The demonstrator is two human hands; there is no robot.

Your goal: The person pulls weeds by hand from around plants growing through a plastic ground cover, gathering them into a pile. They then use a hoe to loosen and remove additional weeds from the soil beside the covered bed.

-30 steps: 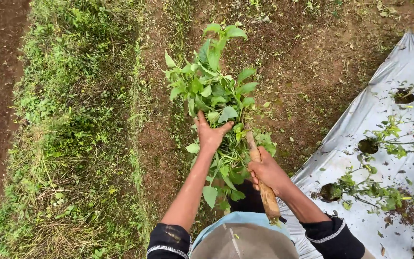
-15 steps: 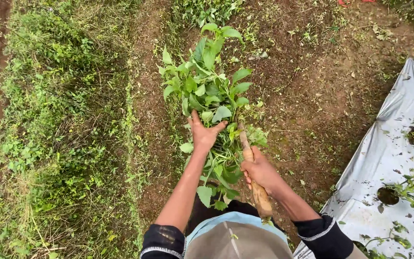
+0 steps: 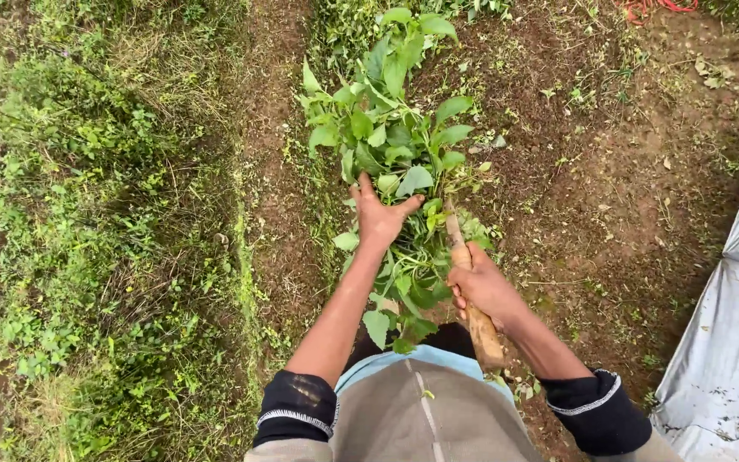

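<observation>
The left hand (image 3: 380,218) gripped the leafy plant (image 3: 395,128), which stretched away from it; the right hand (image 3: 482,289), just beside, gripped a wooden handle (image 3: 472,291).

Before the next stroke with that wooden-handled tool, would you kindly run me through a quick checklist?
1. Left hand grips the leafy plant: ok, fingers are closed in the leaves.
2. Right hand holds the wooden handle firmly: ok, wrapped around it.
3. Tool's working end visible: cannot tell, hidden under the leaves.
4. Left hand's fingers away from the tool's end: cannot tell, both are in the same clump.
5. Grey plastic sheet out of the way: ok, it lies off to the right.
6. Bare soil around the plant free of other hands: ok.
</observation>
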